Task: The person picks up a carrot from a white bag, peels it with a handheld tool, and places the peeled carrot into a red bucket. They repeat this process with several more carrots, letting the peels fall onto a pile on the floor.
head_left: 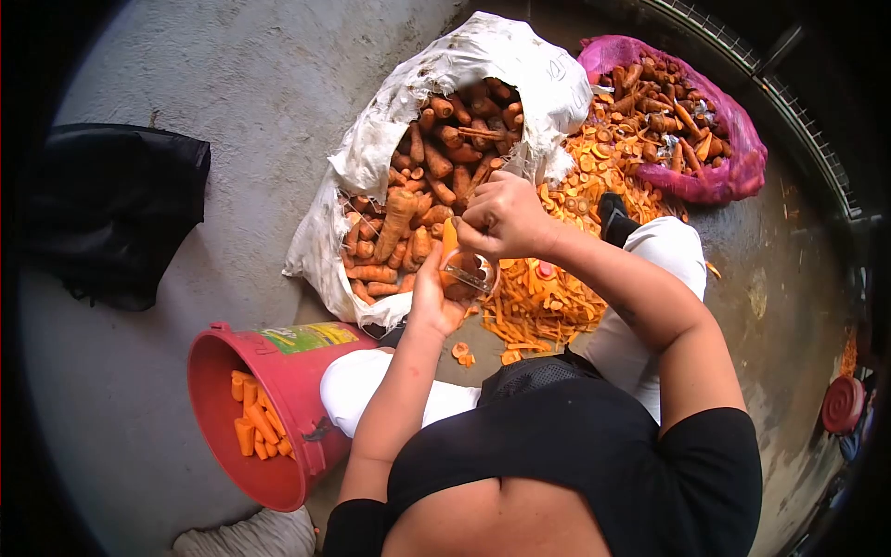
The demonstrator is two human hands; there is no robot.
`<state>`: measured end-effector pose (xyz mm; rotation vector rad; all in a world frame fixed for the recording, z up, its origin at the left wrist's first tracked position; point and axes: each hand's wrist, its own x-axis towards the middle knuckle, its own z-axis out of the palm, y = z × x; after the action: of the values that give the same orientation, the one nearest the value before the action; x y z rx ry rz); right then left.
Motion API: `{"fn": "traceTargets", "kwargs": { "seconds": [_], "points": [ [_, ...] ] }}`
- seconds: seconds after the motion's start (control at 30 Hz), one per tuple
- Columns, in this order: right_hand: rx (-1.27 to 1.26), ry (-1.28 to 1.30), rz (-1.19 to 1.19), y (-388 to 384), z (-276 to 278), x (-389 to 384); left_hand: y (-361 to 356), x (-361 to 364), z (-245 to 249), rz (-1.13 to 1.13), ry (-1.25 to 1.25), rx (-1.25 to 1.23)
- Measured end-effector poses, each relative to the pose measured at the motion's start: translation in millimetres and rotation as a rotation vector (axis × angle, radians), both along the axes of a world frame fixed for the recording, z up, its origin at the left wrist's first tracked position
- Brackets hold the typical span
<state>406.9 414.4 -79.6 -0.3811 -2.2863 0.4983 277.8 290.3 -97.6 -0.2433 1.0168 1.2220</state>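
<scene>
My left hand [438, 299], at the centre, is closed around an orange carrot [450, 243] that points upward. A peeler [469, 277] with a metal blade lies against the carrot's lower part, near the left palm. Just above and to the right, my right hand [506, 218] is closed in a fist-like grip near the carrot's tip; what its fingers hold is hidden. Behind both hands, a white sack [371, 153] lies open with several unpeeled carrots [399, 218] inside.
A red bucket [320, 408] with several peeled carrots [260, 418] stands at the lower left. Orange peelings [548, 306] cover the floor. A pink mesh bag [742, 158] is at the upper right, a black cloth [121, 204] at the left, a red lid [843, 405] far right.
</scene>
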Motion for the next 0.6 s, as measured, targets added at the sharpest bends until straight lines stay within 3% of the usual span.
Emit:
{"fn": "traceTargets", "kwargs": {
  "seconds": [0.33, 0.43, 0.53, 0.6],
  "points": [
    [-0.014, 0.005, 0.075, 0.2, -2.1, -2.7, -2.3, 0.6, -2.8, -0.063, 0.107, 0.145],
    [-0.069, -0.011, 0.046, 0.9, -1.5, -3.1, -10.2, -9.0, -2.0, -0.182, -0.01, 0.35],
    [-0.051, 0.035, 0.061, 1.4, -3.2, -4.8, -9.0, -1.0, 7.4, -0.119, 0.113, 0.273],
    [-0.134, -0.023, -0.09, 15.3, -8.6, -2.1, -14.8, 2.9, 22.8, -0.209, 0.18, 0.299]
  ]
}}
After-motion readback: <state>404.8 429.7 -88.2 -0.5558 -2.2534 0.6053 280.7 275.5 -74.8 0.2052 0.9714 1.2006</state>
